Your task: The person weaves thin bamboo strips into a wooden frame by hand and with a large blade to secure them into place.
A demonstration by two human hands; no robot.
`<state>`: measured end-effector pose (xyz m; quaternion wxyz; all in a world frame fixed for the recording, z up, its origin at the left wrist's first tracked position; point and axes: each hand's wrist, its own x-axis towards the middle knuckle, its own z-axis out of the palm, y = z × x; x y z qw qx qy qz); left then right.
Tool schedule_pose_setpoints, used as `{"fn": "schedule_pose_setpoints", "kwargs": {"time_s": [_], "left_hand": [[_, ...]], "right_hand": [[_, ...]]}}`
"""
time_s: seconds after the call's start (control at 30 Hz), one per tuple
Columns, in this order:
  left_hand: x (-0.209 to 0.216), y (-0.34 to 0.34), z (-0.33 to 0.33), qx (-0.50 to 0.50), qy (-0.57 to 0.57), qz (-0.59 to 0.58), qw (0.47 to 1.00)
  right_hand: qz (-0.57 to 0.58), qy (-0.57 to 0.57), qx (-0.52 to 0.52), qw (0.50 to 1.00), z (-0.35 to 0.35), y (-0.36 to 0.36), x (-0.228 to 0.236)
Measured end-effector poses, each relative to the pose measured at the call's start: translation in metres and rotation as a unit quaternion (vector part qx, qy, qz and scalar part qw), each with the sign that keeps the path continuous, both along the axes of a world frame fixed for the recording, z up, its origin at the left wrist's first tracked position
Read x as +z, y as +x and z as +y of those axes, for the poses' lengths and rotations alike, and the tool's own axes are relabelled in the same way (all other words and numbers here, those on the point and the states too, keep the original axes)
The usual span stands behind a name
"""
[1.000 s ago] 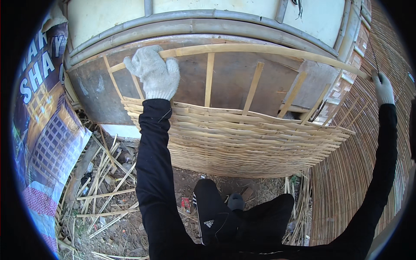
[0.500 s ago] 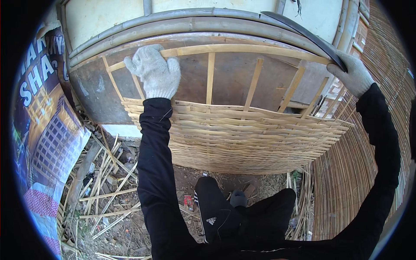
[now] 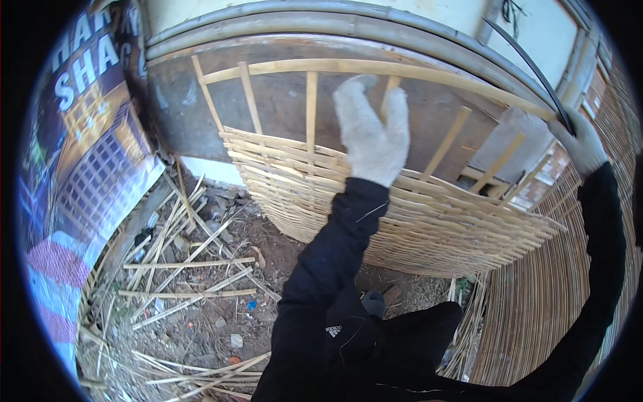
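Head view: woven panel (image 3: pixel 455 221) stands before the wall (image 3: pixel 281 100); the left hand (image 3: pixel 372 134), spread, has shifted from its top strip's (image 3: pixel 415 71) left end to mid-strip. The right hand (image 3: pixel 583 144) grips a curved blade (image 3: pixel 536 70) by the right end. Ground (image 3: pixel 274 248), left of the panel, bears loose slats (image 3: pixel 187 263).

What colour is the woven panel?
The woven panel is pale yellowish tan; best seen in the head view.
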<state>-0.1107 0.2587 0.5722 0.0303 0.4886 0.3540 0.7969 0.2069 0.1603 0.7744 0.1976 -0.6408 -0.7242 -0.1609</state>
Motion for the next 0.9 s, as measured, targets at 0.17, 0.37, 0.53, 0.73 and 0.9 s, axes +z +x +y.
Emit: {"fn": "schedule_pose_setpoints", "kwargs": {"time_s": [0.17,0.37,0.53,0.73,0.9], "left_hand": [[0.014,0.008,0.000,-0.233,-0.023,-0.151,0.961],[0.015,0.004,0.013,-0.315,-0.003,-0.214,0.925],[0.023,0.001,0.015,-0.345,-0.061,-0.226,0.909],[0.027,0.000,0.016,-0.332,-0.060,-0.217,0.916],[0.029,-0.005,0.012,-0.385,-0.078,-0.291,0.873]], "right_hand": [[-0.005,-0.009,-0.019,1.000,-0.007,-0.007,-0.005],[-0.008,-0.008,0.012,1.000,-0.013,-0.019,-0.011],[-0.013,-0.010,0.002,1.000,-0.013,-0.022,-0.006],[-0.036,0.000,-0.032,0.999,-0.019,-0.030,0.010],[0.022,-0.057,-0.002,0.998,-0.017,-0.026,-0.021]]}}
